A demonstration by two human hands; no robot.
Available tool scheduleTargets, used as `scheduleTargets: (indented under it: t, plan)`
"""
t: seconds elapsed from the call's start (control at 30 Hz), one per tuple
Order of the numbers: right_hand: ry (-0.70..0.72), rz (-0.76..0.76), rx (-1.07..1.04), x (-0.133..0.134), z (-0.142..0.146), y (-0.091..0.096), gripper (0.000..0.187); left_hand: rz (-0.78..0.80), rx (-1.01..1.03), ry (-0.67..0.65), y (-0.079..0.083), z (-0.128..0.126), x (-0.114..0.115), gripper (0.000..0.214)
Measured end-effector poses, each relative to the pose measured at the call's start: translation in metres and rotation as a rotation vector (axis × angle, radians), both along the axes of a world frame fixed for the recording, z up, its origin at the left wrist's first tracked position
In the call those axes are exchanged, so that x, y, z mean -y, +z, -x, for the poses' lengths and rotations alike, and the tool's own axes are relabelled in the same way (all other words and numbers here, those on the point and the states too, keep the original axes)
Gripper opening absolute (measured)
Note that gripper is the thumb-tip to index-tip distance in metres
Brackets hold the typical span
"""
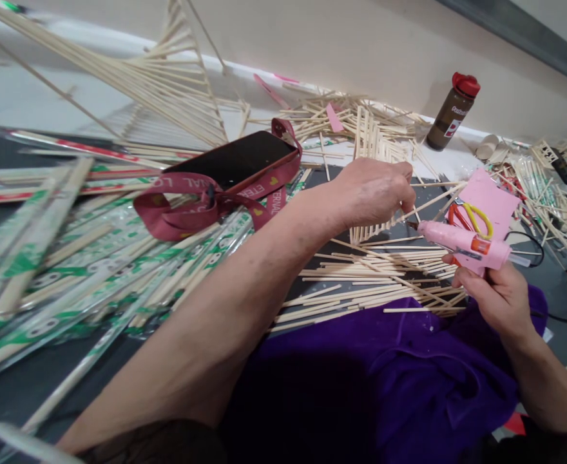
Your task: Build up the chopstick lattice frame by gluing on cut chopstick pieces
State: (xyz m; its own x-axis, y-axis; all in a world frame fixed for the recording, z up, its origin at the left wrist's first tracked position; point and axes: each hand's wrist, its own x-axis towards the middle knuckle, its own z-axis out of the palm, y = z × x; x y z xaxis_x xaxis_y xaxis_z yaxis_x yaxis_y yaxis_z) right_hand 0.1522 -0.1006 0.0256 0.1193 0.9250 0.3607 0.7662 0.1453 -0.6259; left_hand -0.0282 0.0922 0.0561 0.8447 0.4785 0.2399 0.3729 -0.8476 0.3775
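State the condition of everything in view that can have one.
Glue gun: held in right hand, nozzle toward stick frame.
Stick frame: assembled, partly hidden by left hand.
Bottle: standing, red cap on.
Wrapped sticks: heaped.
Bare sticks: loose, unwrapped.
Scissors: partly hidden; open or shut unclear.

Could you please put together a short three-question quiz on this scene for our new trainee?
1. Multiple choice: What is the right hand holding?
A) scissors
B) pink glue gun
C) a wooden stick

2. True or false: The bottle near the wall has a red cap.

3. Fill in the gap: The glue gun's nozzle points toward the person's ____ hand.

Key:
1. B
2. True
3. left
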Motion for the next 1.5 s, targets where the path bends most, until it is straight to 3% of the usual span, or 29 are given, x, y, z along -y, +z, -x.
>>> scheduleTargets:
  t: [0.13,0.33,0.63,0.73,1.03,1.5]
  plan:
    - [-0.011,-0.028,0.055,0.001,-0.002,-0.003,0.014,-0.148,-0.142,-0.008,0.007,0.003,0.003,0.031]
    - [-0.007,-0.081,0.192,0.001,-0.002,-0.007,0.017,-0.234,-0.195,0.007,0.011,0.003,0.006,0.031]
    - [0.068,-0.230,0.382,-0.001,0.001,-0.011,0.022,-0.233,-0.183,-0.006,0.009,-0.001,0.005,0.030]
    - [0.099,-0.273,0.407,-0.003,0.000,-0.013,0.031,-0.232,-0.179,-0.007,0.010,-0.001,0.006,0.031]
    - [0.116,-0.266,0.453,-0.006,0.002,-0.016,0.049,-0.255,-0.179,-0.010,0.009,-0.001,0.005,0.032]
    - [0.105,-0.322,0.541,-0.005,0.000,-0.018,0.048,-0.282,-0.176,-0.013,0.007,-0.001,0.005,0.029]
